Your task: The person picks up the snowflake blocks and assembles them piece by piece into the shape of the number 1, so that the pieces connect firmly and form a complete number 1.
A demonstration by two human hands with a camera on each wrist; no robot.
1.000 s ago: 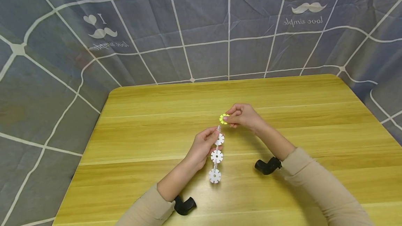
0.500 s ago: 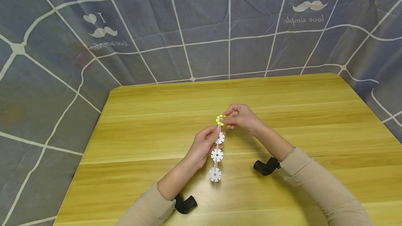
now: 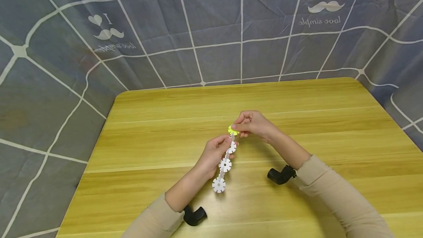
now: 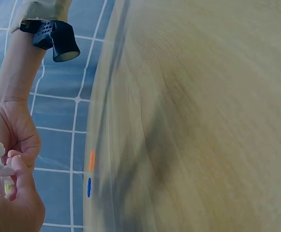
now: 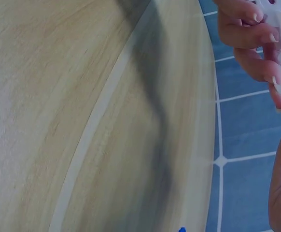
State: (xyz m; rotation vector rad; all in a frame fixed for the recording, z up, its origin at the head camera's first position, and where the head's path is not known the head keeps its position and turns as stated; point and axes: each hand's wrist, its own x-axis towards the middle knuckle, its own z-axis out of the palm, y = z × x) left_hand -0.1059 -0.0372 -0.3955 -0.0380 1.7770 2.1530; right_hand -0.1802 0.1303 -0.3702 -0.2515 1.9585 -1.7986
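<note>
Pinched in right grip (image 3: 253, 124) above worktop (image 3: 148, 135): yellow notched disc (image 3: 232, 130), seemingly against upper end of white disc chain (image 3: 222, 166), itself pinched near top in left grip (image 3: 214, 153). Too small to tell if slotted in. Could skew or slip off if pushed at angle. In chain's case, could twist apart lower down, below left grip, if levered too hard from top.

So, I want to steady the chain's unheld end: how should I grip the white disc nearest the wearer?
Probably pinch the white disc by its near rim, across its flat faces, from the wearer's side: the chain joins its far edge, and the left hand and right hand are farther away.
</note>
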